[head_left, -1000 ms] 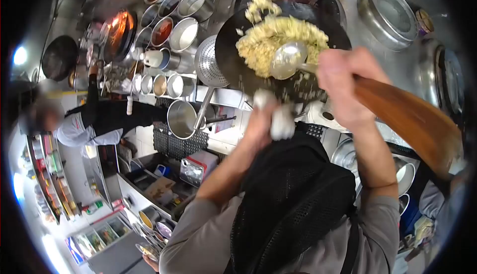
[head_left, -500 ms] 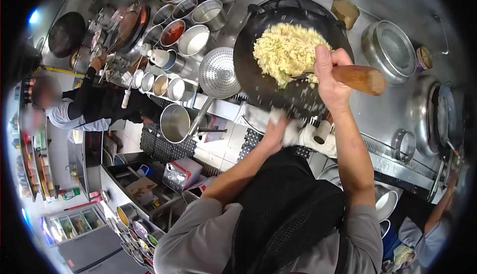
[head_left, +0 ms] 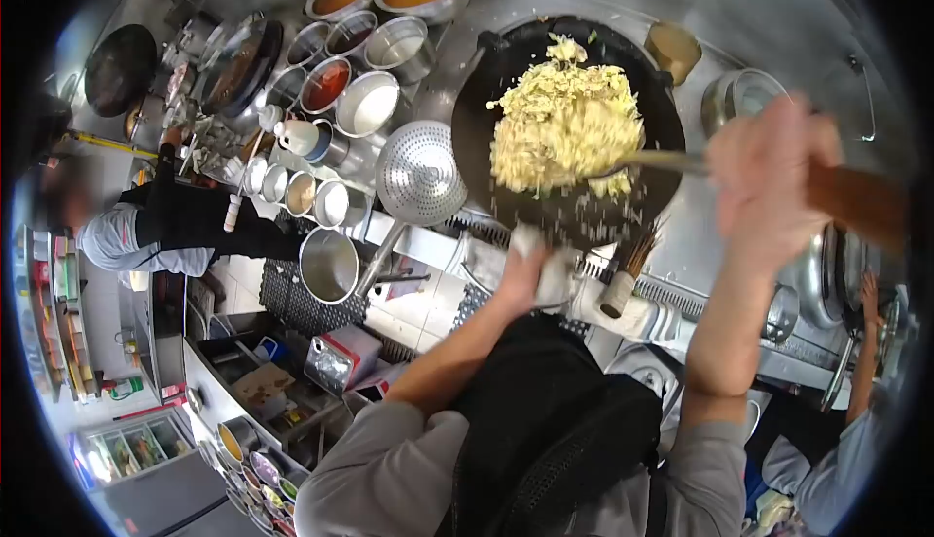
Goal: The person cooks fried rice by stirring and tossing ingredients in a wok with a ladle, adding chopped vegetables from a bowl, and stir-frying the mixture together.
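Wooden handle (head_left: 856, 206), metal strainer (head_left: 421, 172) (glossy), matt metal wok (head_left: 472, 143)

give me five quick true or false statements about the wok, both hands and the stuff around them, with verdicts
1. Yellowish food is heaped in the wok. True.

2. The right hand grips a wooden handle. True.

3. The left hand is on that same handle. False: the left hand holds a whitish cloth at the wok's near edge.

4. A perforated strainer lies buried in the food. False: the strainer is outside the heap, at the wok's left side in the picture.

5. A metal pot stands lower in the picture than the strainer. True.
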Action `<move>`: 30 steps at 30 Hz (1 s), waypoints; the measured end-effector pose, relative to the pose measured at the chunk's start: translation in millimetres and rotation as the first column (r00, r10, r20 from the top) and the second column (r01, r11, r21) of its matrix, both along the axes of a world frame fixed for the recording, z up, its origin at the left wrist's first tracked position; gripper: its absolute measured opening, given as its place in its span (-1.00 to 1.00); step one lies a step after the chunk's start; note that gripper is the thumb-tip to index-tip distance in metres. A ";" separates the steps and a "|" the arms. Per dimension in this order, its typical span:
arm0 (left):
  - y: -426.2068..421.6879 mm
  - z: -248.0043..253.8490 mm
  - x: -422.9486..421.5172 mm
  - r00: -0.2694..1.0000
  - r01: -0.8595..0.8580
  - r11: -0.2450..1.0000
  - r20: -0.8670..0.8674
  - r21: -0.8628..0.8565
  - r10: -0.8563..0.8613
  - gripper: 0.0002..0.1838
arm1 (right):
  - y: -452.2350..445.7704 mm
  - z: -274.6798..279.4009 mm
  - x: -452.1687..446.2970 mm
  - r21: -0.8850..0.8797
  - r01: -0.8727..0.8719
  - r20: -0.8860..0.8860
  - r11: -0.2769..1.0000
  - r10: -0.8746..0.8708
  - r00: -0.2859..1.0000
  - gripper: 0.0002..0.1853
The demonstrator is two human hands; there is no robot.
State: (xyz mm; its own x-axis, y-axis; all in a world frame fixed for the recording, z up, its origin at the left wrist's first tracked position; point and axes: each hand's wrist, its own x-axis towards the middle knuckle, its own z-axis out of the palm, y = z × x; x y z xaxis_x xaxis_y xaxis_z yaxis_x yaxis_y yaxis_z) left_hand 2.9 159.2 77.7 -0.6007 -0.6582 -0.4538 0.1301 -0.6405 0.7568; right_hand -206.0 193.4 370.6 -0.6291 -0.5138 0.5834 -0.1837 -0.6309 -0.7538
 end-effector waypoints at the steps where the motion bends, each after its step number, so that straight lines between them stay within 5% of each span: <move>1: -24.6 -12.1 -21.8 0.988 -0.049 0.989 -0.137 0.142 0.069 -0.82 | -4.4 16.0 -8.7 -0.001 -0.034 -0.004 0.999 0.034 0.999 -0.56; 3: -66.3 -25.6 -47.7 0.998 -0.024 0.967 0.067 0.254 0.007 -0.86 | -15.6 42.8 -22.4 -0.001 -0.105 -0.107 0.995 0.104 0.989 -0.52; 4: -65.0 -14.4 -53.0 0.999 -0.040 0.966 0.006 0.256 0.040 -0.85 | -24.2 40.6 -22.4 -0.007 -0.096 -0.143 0.995 0.094 0.985 -0.54; 6: -65.4 -11.8 -55.9 0.997 -0.055 0.960 -0.034 0.275 0.067 -0.83 | -57.7 -21.5 -21.1 0.055 0.086 -0.138 0.995 -0.078 0.987 -0.58; 9: -65.2 -30.6 -56.0 0.998 -0.057 0.970 -0.006 0.235 0.060 -0.80 | -123.6 -140.0 -12.4 0.407 0.378 -0.204 0.831 -0.321 0.925 -0.64; 10: -64.4 -30.5 -53.6 0.998 -0.051 0.976 0.050 0.210 0.041 -0.78 | -129.7 -144.7 -13.7 0.351 0.233 -0.021 0.907 -0.241 0.970 -0.65; 13: -67.2 -45.7 -48.2 0.998 -0.063 0.977 0.025 0.202 0.059 -0.75 | -116.3 -89.5 -15.1 0.415 0.046 0.057 0.909 -0.076 0.995 -0.61; 14: -73.3 -47.9 -51.3 0.999 -0.037 0.977 0.027 0.208 0.032 -0.76 | -91.3 -87.7 -4.7 0.290 -0.108 0.297 0.951 0.018 0.955 -0.61; 16: -73.5 -52.4 -50.4 0.998 -0.017 0.985 -0.058 0.170 0.027 -0.74 | -43.6 -148.9 2.8 0.242 -0.041 0.221 0.970 -0.014 0.975 -0.62; 18: -84.8 -21.3 -52.5 0.999 -0.007 0.976 -0.050 0.216 0.018 -0.72 | -55.5 -200.5 10.6 0.243 0.203 -0.117 0.949 -0.179 0.977 -0.64; 20: -80.1 -17.4 -53.2 0.999 -0.038 0.942 0.047 0.332 0.024 -0.69 | -86.2 -153.5 2.7 0.339 0.150 -0.060 0.929 -0.138 0.989 -0.65; 21: -76.1 -16.4 -50.0 0.999 -0.032 0.939 0.050 0.343 0.016 -0.69 | -89.7 -119.7 -9.9 0.510 0.291 -0.087 0.809 -0.289 0.953 -0.64; 23: -83.6 -13.4 -51.3 1.000 -0.015 0.949 0.022 0.314 0.009 -0.72 | -51.7 -100.2 -55.5 0.178 -0.083 0.217 0.981 0.043 0.975 -0.63; 24: -83.8 -17.4 -52.1 0.999 -0.028 0.947 0.040 0.320 0.016 -0.77 | -61.6 -116.6 -53.0 0.188 -0.089 0.214 0.978 0.048 0.976 -0.63; 26: -82.5 -40.0 -49.5 0.996 -0.001 0.946 0.083 0.324 -0.028 -0.81 | -87.6 -161.1 -41.6 0.190 0.516 0.016 0.835 -0.528 0.849 -0.59; 30: -82.9 -45.6 -49.3 0.997 0.032 0.952 0.063 0.304 -0.053 -0.86 | -130.0 -132.4 -44.2 0.186 0.263 0.224 0.947 -0.301 0.927 -0.55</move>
State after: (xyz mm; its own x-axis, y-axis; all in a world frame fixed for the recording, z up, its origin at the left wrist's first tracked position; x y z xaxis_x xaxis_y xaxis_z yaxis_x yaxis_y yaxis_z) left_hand -46.4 76.3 32.1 -0.5847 -0.4583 -0.6694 0.0516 -0.8445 0.5331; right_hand -250.2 63.4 238.2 -0.8744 -0.3629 0.3220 -0.1343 -0.4568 -0.8794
